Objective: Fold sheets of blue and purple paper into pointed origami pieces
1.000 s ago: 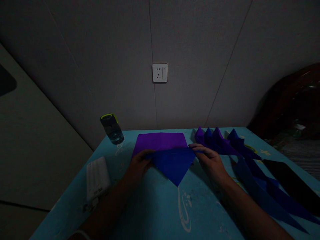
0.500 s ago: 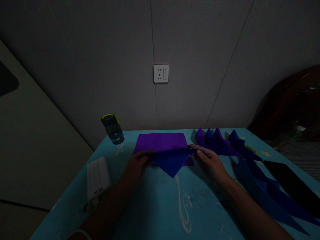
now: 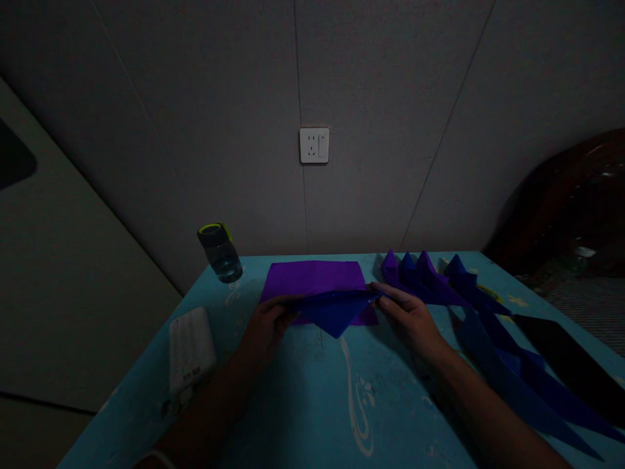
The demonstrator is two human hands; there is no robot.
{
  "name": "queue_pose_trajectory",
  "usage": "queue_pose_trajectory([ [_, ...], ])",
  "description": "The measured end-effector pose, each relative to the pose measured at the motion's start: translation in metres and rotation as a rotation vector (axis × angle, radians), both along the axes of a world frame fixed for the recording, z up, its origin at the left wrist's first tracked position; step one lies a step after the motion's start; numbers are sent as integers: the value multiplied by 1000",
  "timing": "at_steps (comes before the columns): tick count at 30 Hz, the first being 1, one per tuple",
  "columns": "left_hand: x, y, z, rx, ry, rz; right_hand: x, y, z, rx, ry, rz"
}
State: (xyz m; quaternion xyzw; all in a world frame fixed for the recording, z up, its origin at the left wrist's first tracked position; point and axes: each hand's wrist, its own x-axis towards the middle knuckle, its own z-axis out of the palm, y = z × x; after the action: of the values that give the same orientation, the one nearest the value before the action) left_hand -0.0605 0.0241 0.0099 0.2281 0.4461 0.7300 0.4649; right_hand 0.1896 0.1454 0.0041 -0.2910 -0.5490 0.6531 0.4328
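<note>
A folded sheet of blue paper (image 3: 334,311) hangs between my hands, one point of it facing down toward me. My left hand (image 3: 266,326) pinches its left corner, and my right hand (image 3: 407,316) pinches the right corner between thumb and fingers. Behind and beneath it, a purple sheet of paper (image 3: 312,275) lies flat on the table, partly covered by the blue one. To the right of my right hand stand folded paper boats, among them a purple boat (image 3: 424,277) and a large blue boat (image 3: 517,371).
A light blue patterned cloth (image 3: 312,404) covers the table. On the left are a white power bank (image 3: 192,348) and a water bottle (image 3: 222,254). A dark flat object (image 3: 571,352) lies at the right. A wall socket (image 3: 314,145) is above the table's back edge.
The blue paper has tilted slightly, so its lower point sits a little higher and looks shorter. Both hands keep their grip at almost the same place.
</note>
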Motion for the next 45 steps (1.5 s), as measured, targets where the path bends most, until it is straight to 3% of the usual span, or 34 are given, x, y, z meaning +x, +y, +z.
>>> queue_pose_trajectory([
  [13, 12, 0, 0, -18, -12, -124, -1, 1, 8, 177, -206, -264],
  [21, 13, -5, 1, -2, 336, 17, -2, -1, 7, 167, -200, -249],
  [29, 13, -7, 6, -14, 496, 99, -6, -7, 10, 131, -180, -217],
  [33, 13, -4, 5, -41, 430, 92, -10, -7, 8, 110, -114, -298],
  [39, 6, 3, -5, -101, 257, 103, -10, -5, 5, 83, -68, -294],
  [45, 3, 2, -6, -71, 321, 161, -8, -6, 9, 99, -106, -291],
])
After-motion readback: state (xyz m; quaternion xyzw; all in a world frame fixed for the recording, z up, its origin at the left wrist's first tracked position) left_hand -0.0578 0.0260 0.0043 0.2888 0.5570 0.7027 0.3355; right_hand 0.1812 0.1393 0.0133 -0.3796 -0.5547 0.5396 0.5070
